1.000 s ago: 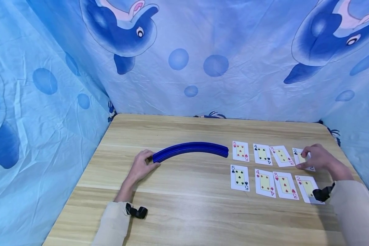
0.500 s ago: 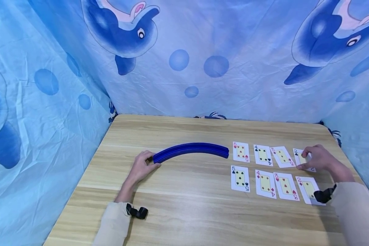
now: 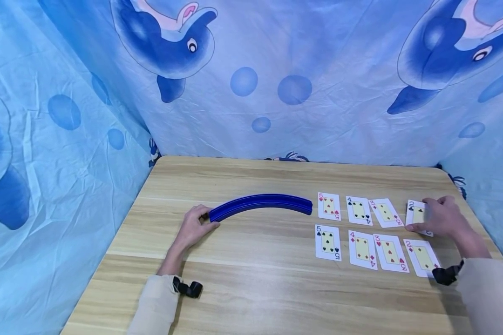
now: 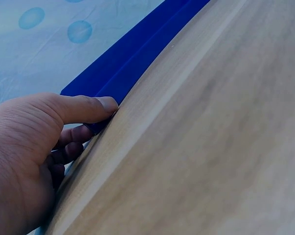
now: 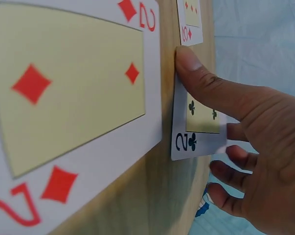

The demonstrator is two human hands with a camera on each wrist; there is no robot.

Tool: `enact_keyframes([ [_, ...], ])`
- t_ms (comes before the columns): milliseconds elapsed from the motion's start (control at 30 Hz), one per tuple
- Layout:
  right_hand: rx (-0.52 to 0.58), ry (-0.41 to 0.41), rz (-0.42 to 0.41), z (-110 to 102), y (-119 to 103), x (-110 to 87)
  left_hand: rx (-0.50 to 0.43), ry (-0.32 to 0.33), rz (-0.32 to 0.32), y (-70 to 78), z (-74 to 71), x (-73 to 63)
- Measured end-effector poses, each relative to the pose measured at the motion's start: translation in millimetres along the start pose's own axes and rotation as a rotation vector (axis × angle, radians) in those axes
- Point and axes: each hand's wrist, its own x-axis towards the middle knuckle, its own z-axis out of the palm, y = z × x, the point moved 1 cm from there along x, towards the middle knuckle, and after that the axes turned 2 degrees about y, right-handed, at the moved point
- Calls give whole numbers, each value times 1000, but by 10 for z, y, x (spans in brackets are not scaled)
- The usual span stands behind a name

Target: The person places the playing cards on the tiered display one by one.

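My left hand [image 3: 196,226] pinches the near-left end of a curved blue card holder [image 3: 261,202] lying on the table. In the left wrist view the thumb [image 4: 96,108] lies on the blue holder [image 4: 137,58], with the fingers curled partly beneath. On the right, my right hand [image 3: 444,216] holds the two of clubs [image 3: 416,211] between thumb and fingers. The right wrist view has the thumb across one edge of that card [image 5: 198,142] and the index finger at the opposite edge; part of its face is covered. Nearer me lies the two of diamonds [image 3: 421,257].
In the back row lie the five of hearts [image 3: 329,206], four of spades [image 3: 359,210] and three of diamonds [image 3: 385,212]. The front row has the five of spades [image 3: 328,242], four of diamonds [image 3: 362,250] and three of hearts [image 3: 390,252]. Dolphin-print curtains [image 3: 297,125] surround the table.
My right hand has shifted a little to the right with the two of clubs, widening the space between it and the three of diamonds. My left hand and the blue holder have stayed put.
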Motion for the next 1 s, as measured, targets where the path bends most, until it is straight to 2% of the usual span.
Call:
enact_keyframes([
  [133, -1, 44, -7, -6, 8, -41, -1, 5, 3, 10, -2, 3],
  [300, 8, 68, 22, -11, 13, -72, -7, 6, 8, 1, 4, 5],
  [533, 75, 99, 7, -20, 12, -156, -7, 4, 6, -2, 16, -2],
  [633, 89, 134, 18, -35, 3, -201, -3, 6, 13, 2, 10, -4],
  [800, 86, 218, -10, -82, 0, -283, -2, 9, 20, 3, 1, -4],
  [1000, 92, 255, -29, -153, 3, -369, 4, 8, 19, 3, 6, -2],
])
